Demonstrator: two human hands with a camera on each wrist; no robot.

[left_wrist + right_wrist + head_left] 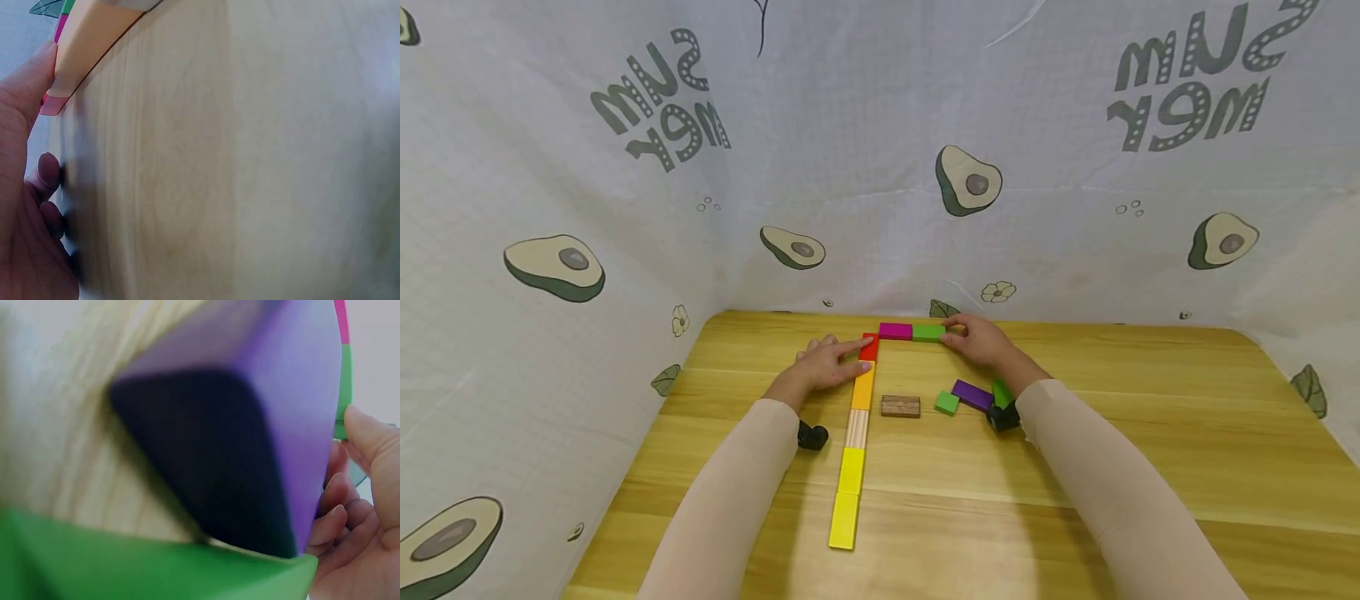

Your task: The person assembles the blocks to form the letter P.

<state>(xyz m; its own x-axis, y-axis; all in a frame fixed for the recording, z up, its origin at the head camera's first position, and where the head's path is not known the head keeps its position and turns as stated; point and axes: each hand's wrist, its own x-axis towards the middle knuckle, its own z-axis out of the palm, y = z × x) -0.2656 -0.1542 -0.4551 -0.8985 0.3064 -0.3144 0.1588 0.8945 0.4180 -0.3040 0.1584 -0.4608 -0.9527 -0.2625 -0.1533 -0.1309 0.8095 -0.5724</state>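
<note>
In the head view, my left hand (823, 365) has its index finger on the red block (868, 347). The thumb touches the orange block (862, 387) below it. At the far edge, my right hand (981, 340) pinches the right end of a green block (929, 333) between thumb and index finger. That block lies end to end with a magenta block (896, 332), whose left end is by the red one. Down from the orange block run a pale wood block (857, 428) and two yellow blocks (851, 471) in line. The left wrist view shows the thumb against the orange block (94, 37).
A brown wood block (901, 407) lies right of the column. Near the right wrist are a small green block (947, 403), a purple block (972, 395) and another green block (1002, 393), partly hidden by the wrist camera. A patterned cloth (880, 208) hangs behind the table (1150, 433).
</note>
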